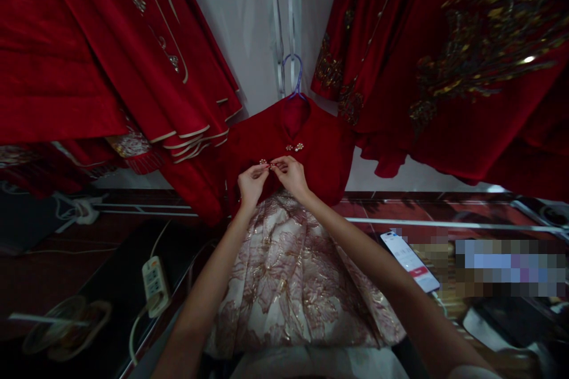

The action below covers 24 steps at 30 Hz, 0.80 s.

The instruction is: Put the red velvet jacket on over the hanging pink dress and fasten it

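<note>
A red jacket (324,154) hangs on a blue hanger (297,80) in front of me, above a pale floral brocade skirt (284,272). Two flower-shaped ornaments (294,147) sit close together below its collar. Lower on the front, my left hand (252,182) and my right hand (288,174) meet with fingertips pinched together. Another flower-shaped fastener (262,161) shows just above the left fingertips. Both hands grip the fastening at the jacket's front edge; the small part between the fingers is mostly hidden.
Red embroidered garments hang at left (178,89) and right (444,130). A power strip (155,286) with a cord and a plastic food container (66,331) lie on a black surface at left. A lit phone (409,262) with a cable lies at right.
</note>
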### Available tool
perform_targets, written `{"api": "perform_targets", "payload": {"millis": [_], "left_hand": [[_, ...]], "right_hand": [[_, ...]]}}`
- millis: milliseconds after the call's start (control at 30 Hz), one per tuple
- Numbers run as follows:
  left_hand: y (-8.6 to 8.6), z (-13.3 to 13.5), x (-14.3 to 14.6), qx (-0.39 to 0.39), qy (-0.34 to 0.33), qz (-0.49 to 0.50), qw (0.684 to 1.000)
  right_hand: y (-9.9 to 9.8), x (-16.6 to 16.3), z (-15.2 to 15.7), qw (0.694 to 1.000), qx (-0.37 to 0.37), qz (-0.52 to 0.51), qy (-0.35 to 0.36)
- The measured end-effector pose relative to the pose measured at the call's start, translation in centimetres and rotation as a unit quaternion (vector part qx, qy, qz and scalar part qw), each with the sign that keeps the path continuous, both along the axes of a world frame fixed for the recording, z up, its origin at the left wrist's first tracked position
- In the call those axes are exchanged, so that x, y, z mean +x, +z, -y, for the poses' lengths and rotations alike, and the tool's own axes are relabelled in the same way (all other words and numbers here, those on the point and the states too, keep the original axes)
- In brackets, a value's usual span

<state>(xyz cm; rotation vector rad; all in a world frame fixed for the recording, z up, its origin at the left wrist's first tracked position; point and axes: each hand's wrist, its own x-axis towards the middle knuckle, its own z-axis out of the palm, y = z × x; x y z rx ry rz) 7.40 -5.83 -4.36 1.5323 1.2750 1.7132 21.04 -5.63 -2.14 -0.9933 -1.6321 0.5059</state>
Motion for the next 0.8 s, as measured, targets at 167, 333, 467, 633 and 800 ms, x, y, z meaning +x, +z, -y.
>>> {"api": "perform_targets", "payload": {"millis": [167, 333, 467, 633, 800], "left_hand": [[0.2, -0.5, -0.6, 0.022, -0.017, -0.048, 0.998], [0.2, -0.5, -0.7, 0.015, -0.02, -0.074, 0.997], [-0.9, 1.1, -0.3, 0.032, 0.049, -0.151, 0.987], [-4.2, 4.2, 0.9, -0.027, 0.194, -0.253, 0.947], [-6.3, 5.5, 1.7, -0.052, 0.239, -0.251, 0.936]], "right_hand": [[-0.1, -0.5, -0.1, 0.999, 0.012, 0.008, -0.034], [0.2, -0.4, -0.1, 1.0, 0.002, 0.001, -0.018], [-0.2, 0.7, 0.9, 1.0, -0.007, -0.003, 0.0], [-3.3, 3.3, 2.3, 0.992, -0.071, 0.09, -0.057], [-6.5, 4.6, 3.0, 0.978, -0.119, 0.149, -0.088]]}}
